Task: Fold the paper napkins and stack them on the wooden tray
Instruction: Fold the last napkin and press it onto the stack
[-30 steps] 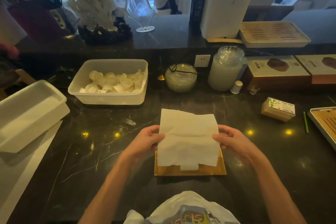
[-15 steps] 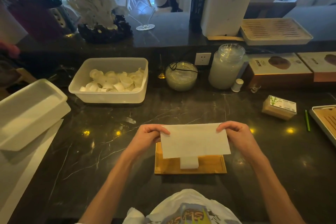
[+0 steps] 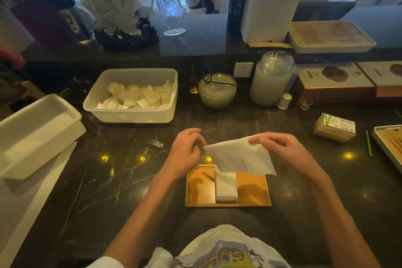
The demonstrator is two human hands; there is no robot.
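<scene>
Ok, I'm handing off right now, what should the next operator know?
Left hand pinches the left corner of the napkin.
Right hand grips its top right edge.
The napkin, creased, hangs in the air above the wooden tray.
Done: a small stack of folded napkins lies on the tray's middle.
Left: finish folding this one and lay it on the stack.
</scene>
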